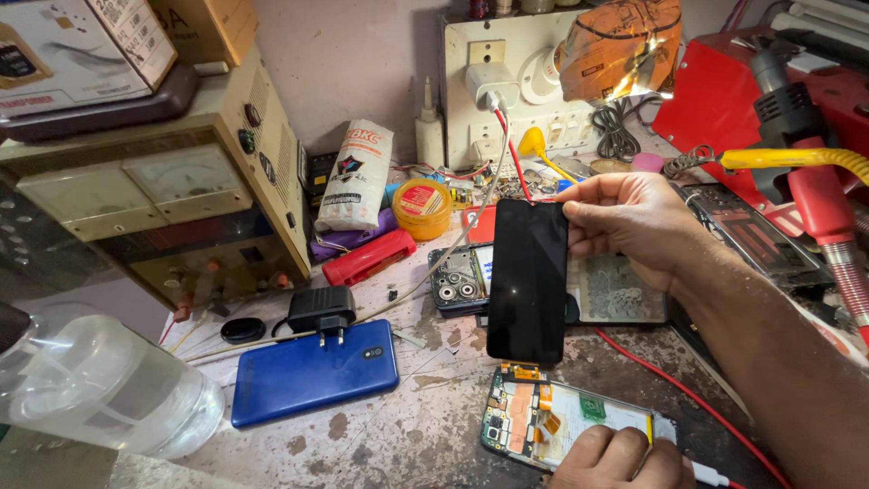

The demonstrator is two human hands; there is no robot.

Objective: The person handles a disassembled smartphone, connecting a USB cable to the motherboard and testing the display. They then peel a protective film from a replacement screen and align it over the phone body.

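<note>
My right hand (629, 222) grips the top right edge of a black phone screen (529, 281) and holds it upright above the bench. An orange flex cable (523, 371) at the screen's bottom edge joins it to an opened phone (552, 418) lying flat, its circuit board and white battery exposed. My left hand (615, 457) rests with curled fingers on the near edge of that opened phone, beside a white cable plug (709, 474).
A blue phone back (312, 373) with a black charger (321, 312) on it lies to the left. Another opened phone (460, 282), a yellow tin (423, 208), a power supply (181, 208), a plastic bottle (100, 385) and a red heat tool (810, 181) crowd the bench.
</note>
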